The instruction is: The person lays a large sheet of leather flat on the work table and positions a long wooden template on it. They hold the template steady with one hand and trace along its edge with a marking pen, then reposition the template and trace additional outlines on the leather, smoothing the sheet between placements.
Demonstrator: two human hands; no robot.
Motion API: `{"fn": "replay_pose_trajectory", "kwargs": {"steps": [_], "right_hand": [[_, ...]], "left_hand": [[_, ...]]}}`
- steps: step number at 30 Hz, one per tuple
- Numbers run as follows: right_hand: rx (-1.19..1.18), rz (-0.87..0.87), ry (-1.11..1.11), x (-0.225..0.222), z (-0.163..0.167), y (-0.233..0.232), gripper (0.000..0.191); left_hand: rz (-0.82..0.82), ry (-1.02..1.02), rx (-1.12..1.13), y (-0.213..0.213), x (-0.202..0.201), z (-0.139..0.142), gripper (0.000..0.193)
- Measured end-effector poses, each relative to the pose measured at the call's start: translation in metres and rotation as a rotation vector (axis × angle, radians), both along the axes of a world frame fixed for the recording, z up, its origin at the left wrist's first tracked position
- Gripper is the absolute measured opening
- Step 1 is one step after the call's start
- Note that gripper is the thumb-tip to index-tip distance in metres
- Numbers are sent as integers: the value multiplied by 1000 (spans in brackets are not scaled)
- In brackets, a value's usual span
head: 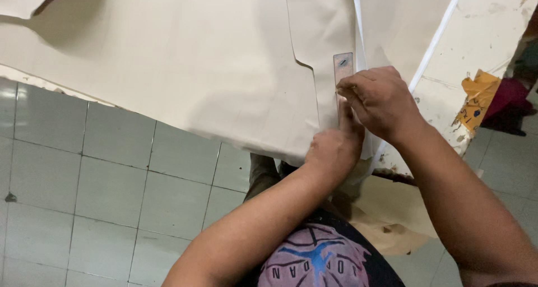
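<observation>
A large cream sheet of leather-like material lies over a table and hangs past its near edge. A clear plastic ruler rests lengthwise on a narrower cream panel. My left hand presses on the ruler's near end with a finger stretched along it. My right hand is closed at the ruler's edge, fingers pinched together as if around a small marking tool that I cannot make out.
The worn white table top shows at the right, with a thin white strip running along it. A yellow rag hangs at its right edge. A grey tiled floor lies below.
</observation>
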State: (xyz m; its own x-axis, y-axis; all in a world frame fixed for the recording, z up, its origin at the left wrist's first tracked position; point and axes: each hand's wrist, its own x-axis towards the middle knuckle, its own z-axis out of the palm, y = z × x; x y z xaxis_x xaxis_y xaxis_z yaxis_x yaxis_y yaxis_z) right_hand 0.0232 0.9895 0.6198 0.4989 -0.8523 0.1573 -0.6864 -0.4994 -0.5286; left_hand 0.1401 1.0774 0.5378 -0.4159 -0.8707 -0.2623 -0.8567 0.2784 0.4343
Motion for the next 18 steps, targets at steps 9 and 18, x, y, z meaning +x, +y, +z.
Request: {"fn": "replay_pose_trajectory", "kwargs": {"steps": [9, 18], "right_hand": [[-13, -79, -6, 7, -3, -25, 11], [27, -156, -21, 10, -7, -43, 17]], "left_hand": [[-84, -57, -87, -17, 12, 27, 47], [21, -70, 70, -57, 29, 62, 76]]}}
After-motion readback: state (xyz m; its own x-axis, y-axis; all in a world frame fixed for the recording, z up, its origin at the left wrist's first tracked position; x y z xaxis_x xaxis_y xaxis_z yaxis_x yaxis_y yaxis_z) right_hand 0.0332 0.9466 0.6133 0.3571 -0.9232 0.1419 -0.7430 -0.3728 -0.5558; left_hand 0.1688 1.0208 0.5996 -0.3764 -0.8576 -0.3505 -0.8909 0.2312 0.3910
